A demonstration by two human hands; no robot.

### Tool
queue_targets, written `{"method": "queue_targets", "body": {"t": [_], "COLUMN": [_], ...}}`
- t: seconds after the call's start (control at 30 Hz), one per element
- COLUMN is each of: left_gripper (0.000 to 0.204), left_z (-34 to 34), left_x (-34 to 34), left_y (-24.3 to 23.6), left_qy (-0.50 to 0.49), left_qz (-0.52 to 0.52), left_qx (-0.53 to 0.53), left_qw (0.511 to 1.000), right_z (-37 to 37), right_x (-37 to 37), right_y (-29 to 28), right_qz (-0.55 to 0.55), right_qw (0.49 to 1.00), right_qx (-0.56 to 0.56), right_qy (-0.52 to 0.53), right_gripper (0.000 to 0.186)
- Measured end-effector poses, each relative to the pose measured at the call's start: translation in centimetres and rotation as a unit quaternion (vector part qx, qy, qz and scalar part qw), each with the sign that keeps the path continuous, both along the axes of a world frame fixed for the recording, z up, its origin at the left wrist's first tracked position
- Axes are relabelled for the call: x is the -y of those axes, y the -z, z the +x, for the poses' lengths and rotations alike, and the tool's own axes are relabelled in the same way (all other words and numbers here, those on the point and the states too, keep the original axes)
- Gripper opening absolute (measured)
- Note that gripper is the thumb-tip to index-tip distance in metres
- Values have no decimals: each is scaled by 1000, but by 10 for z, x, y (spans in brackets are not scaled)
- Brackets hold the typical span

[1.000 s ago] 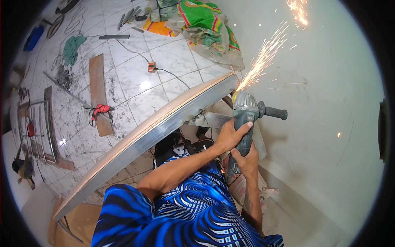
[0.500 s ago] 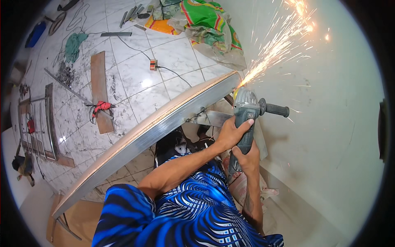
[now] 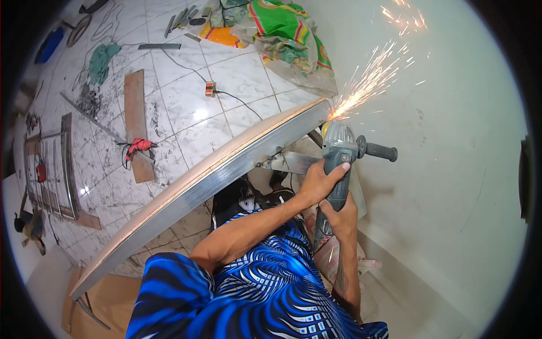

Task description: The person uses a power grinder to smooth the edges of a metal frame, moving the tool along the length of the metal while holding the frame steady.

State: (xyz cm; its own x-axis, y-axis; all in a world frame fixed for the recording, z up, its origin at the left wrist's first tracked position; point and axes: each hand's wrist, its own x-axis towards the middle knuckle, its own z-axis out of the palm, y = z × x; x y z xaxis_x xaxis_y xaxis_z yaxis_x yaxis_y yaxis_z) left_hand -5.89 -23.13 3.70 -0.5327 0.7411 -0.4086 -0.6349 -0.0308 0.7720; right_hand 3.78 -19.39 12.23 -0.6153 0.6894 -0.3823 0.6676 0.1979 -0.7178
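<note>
An angle grinder (image 3: 339, 150), dark grey with a metal gear head, is in both of my hands. My left hand (image 3: 320, 183) wraps round its body just behind the head, thumb on top. Lower down, my right hand (image 3: 340, 217) grips the rear of the body. The yellowish disc, mostly hidden, meets the right end of a long metal-edged panel (image 3: 206, 178), and sparks (image 3: 367, 87) fly up and right from there. A black side handle (image 3: 381, 151) sticks out to the right, held by neither hand.
A pale wall (image 3: 451, 186) stands close on the right. On the tiled floor are a red drill (image 3: 139, 148), a wooden board (image 3: 135, 113), a cable with an orange-black socket block (image 3: 210, 89), green sacks (image 3: 282, 28) and a metal frame (image 3: 68, 164). A person (image 3: 31, 226) is at far left.
The grinder has shifted very slightly to the right with both hands on it. The spray of sparks has become shorter and thinner. The panel stays where it was.
</note>
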Motion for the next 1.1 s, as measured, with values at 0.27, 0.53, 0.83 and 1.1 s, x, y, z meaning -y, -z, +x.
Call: {"method": "queue_targets", "body": {"t": [0.27,0.53,0.83,1.1], "left_gripper": [55,55,54,55], "left_z": [0,-3,7,5], "left_x": [-3,0,-8,-10], "left_y": [-5,-16,-7,-13], "left_qy": [-13,-23,-33,-29], "left_qz": [3,-15,-8,-16], "left_qx": [9,18,22,19], "left_qw": [1000,999,999,999], "right_z": [0,1,3,0], "right_x": [-6,-9,-15,-15], "right_y": [-4,-13,-15,-22], "right_qz": [-43,-29,-37,-27], "right_qw": [999,998,998,998], "right_qx": [23,47,51,56], "right_qy": [3,-13,-16,-16], "right_gripper": [54,51,49,47]}}
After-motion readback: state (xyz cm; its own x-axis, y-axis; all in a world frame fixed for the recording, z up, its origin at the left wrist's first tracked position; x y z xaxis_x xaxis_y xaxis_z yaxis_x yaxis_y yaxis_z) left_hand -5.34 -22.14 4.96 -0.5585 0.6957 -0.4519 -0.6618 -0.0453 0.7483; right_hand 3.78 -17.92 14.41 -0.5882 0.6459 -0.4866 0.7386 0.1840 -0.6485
